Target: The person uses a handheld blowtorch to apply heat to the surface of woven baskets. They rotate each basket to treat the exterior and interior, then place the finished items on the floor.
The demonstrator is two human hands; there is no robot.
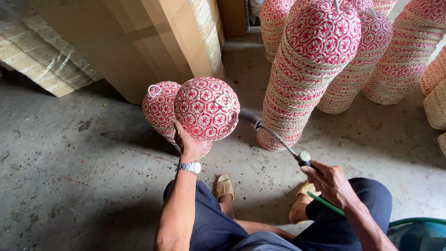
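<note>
Right hand at five o'clock clamps a torch, nozzle aimed at the basket. Left hand, fingers hidden behind, props the basket at centre, bottom turned up so the nozzle reaches it; stacks stand at one o'clock.

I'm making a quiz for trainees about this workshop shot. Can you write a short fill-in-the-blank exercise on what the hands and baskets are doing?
1. The left hand holds a round red-and-white woven ____.
2. The right hand grips a spray wand joined to a ____ hose.
3. On the left wrist sits a silver ____.
4. The tall basket stacks stand on a ____ floor.

Missing words: basket; green; watch; concrete
</note>
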